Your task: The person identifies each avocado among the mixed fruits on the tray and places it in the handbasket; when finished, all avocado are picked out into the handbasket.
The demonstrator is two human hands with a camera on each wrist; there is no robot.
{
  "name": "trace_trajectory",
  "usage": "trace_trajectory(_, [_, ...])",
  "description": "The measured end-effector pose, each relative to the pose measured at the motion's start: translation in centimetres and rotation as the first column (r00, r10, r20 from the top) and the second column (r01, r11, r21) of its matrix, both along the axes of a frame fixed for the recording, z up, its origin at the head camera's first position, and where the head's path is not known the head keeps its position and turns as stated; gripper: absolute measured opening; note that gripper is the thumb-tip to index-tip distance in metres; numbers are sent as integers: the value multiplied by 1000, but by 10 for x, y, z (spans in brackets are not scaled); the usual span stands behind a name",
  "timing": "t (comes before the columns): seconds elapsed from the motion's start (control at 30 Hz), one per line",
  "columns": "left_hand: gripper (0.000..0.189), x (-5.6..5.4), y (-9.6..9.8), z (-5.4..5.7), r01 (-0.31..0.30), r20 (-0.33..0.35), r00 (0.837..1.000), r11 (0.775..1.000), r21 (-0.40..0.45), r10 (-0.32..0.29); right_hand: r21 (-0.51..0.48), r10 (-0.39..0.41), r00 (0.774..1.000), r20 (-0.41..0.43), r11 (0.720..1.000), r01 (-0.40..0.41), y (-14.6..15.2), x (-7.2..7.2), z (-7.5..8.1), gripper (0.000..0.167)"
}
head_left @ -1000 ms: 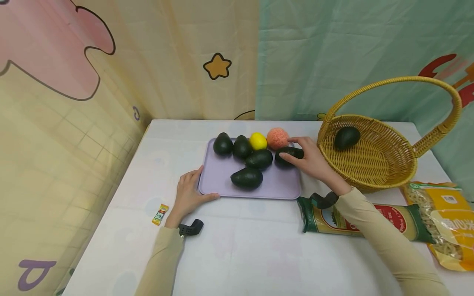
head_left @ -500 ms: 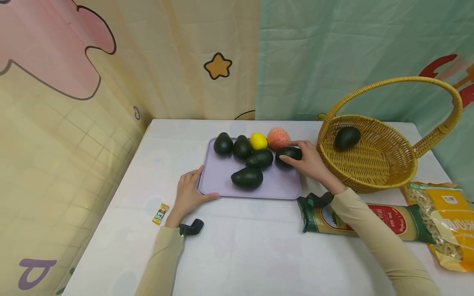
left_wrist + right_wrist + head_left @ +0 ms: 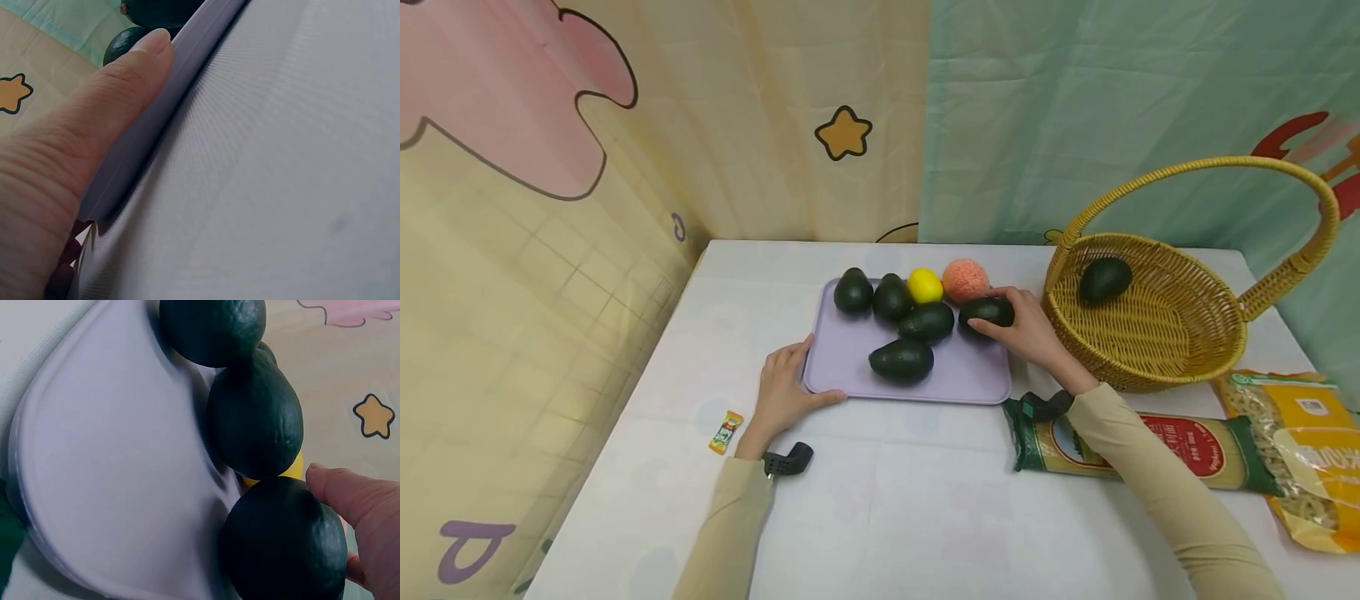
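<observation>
A lilac tray (image 3: 844, 367) bears several dark green avocados, a yellow lemon (image 3: 924, 286) and a coral-pink textured ball (image 3: 966, 280). My left hand (image 3: 785, 392) holds the tray's near left corner, thumb (image 3: 125, 78) along the front rim and fingers by the left side. At the tray's right end my right hand (image 3: 1026, 327) grips an avocado (image 3: 985, 317), thumb on the near side and fingers at the far side. In the right wrist view that avocado (image 3: 284, 544) sits low beside another avocado (image 3: 256, 419). One avocado (image 3: 902, 361) lies alone toward the tray's front.
A wicker basket (image 3: 1210, 358) with a tall handle stands right of the tray, one avocado (image 3: 1105, 280) inside. A spaghetti pack (image 3: 1195, 442) lies under my right forearm, beside a yellow food bag (image 3: 1322, 467). A small wrapped candy (image 3: 726, 432) lies left of my left hand.
My right hand has lowered slightly and settled closer around the avocado at the tray's right end, its forearm shifting a little left. The left hand has stayed at the tray corner.
</observation>
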State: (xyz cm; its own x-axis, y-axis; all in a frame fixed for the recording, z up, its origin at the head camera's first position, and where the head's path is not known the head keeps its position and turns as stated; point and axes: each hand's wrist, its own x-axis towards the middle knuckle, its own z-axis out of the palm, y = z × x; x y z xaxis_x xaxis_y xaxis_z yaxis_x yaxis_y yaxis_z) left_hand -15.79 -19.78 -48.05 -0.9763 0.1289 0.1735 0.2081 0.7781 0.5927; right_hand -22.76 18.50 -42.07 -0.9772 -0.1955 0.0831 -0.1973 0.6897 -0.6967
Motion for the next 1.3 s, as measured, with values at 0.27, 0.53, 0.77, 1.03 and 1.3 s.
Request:
trace_trajectory(0.27, [109,0,0,0,-3,-3,1000,1000,-6,3,-10,2,1000,7,1000,-2,2,1,-3,66])
trace_trajectory(0.53, [110,0,0,0,-4,-1,1000,1000,-2,4,-10,1,1000,-5,1000,-1,0,3,-4,64])
trace_trajectory(0.77, [110,0,0,-1,-5,9,1000,1000,1,5,19,-16,1000,-22,1000,16,-1,6,-6,64])
trace_trajectory(1.03, [110,0,0,-1,-6,7,1000,1000,-2,7,47,-25,999,-27,999,26,-1,8,-6,66])
trace_trajectory(1.3, [109,0,0,-1,-5,6,1000,1000,0,5,91,-2,999,-39,996,5,-2,8,-7,69])
